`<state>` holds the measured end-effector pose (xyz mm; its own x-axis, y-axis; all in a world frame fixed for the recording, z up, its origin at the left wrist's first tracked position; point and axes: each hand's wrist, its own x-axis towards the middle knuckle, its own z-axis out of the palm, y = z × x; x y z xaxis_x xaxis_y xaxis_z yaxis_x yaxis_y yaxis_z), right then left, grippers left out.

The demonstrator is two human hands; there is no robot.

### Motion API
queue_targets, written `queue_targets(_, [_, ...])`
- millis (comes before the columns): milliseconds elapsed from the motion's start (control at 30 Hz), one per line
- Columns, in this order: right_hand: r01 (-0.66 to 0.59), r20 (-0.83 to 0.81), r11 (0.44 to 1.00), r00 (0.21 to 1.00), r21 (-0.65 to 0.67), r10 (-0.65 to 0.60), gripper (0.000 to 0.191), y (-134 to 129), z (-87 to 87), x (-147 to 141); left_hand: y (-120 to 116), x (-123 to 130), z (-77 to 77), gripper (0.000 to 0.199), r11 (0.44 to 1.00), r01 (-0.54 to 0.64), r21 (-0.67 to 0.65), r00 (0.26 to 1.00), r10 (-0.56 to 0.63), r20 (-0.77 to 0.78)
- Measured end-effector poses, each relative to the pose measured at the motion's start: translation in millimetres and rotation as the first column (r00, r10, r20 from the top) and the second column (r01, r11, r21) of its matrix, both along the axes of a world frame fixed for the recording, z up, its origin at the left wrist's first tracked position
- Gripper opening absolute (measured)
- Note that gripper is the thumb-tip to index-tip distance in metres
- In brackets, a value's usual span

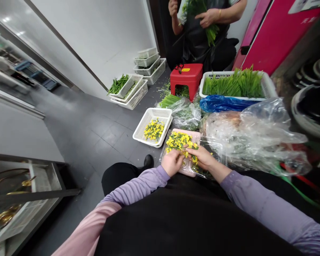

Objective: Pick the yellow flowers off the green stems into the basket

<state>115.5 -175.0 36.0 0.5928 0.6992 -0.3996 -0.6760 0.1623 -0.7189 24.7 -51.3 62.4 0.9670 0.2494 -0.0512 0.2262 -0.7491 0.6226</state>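
Yellow flowers (178, 140) with green stems are heaped in a clear plastic box (164, 149) in front of my lap. A pink stool or board (188, 173) shows beneath the box. My left hand (172, 163) is at the heap's near side, fingers curled in a pinch; whatever they grip is hidden. Close beside it, my right hand (201, 156) has thumb and fingers closed on a few yellow flowers (194, 146). The white basket (137, 134) just beyond, to the left, holds more yellow flowers (154, 130).
A red stool (186, 76) stands ahead, black scissors on top. Right of it, a white basket (269, 85) holds green stalks. Plastic bags (256, 135) crowd my right side. Stacked baskets (146, 65) line the wall. Opposite, a person (200, 39) holds greens. A metal rack (56, 185) stands left.
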Motion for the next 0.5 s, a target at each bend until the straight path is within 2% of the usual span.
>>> queue_targets(33, [-0.043,0.022,0.999,0.999,0.005,0.043,0.032,-2.3,2.1,2.2,4.1,2.5,3.0,0.026,0.989,-0.090,-0.116,0.996,0.087,-0.027])
queue_targets(100, [-0.147,0.047,0.989,0.988,0.017,0.146,0.032,-6.6,5.5,5.2,14.1,9.0,10.2,0.028,0.905,-0.196,-0.377,0.979,0.162,-0.122])
queue_targets(167, [-0.226,0.071,0.974,0.972,0.021,0.224,0.031,-9.5,7.3,6.3,23.2,15.6,17.6,0.031,0.787,-0.188,-0.588,0.978,0.092,-0.189])
queue_targets(200, [-0.241,0.087,0.970,0.967,0.015,0.239,0.031,-10.4,7.5,6.4,26.4,18.2,20.6,0.031,0.740,-0.170,-0.651,0.978,0.045,-0.205])
queue_targets(267, [-0.230,0.120,0.973,0.966,-0.005,0.229,0.030,-11.3,7.3,6.1,29.6,21.5,24.2,0.031,0.693,-0.157,-0.703,0.973,-0.014,-0.231])
queue_targets(367, [-0.202,0.142,0.978,0.968,-0.045,0.207,0.031,-12.9,6.8,6.5,28.3,22.3,26.0,0.030,0.679,-0.166,-0.715,0.966,-0.034,-0.257])
queue_targets(500, [-0.279,0.165,0.958,0.944,-0.068,0.287,0.028,-18.5,8.3,7.8,25.7,19.5,31.8,0.030,0.653,-0.115,-0.749,0.960,-0.122,-0.253])
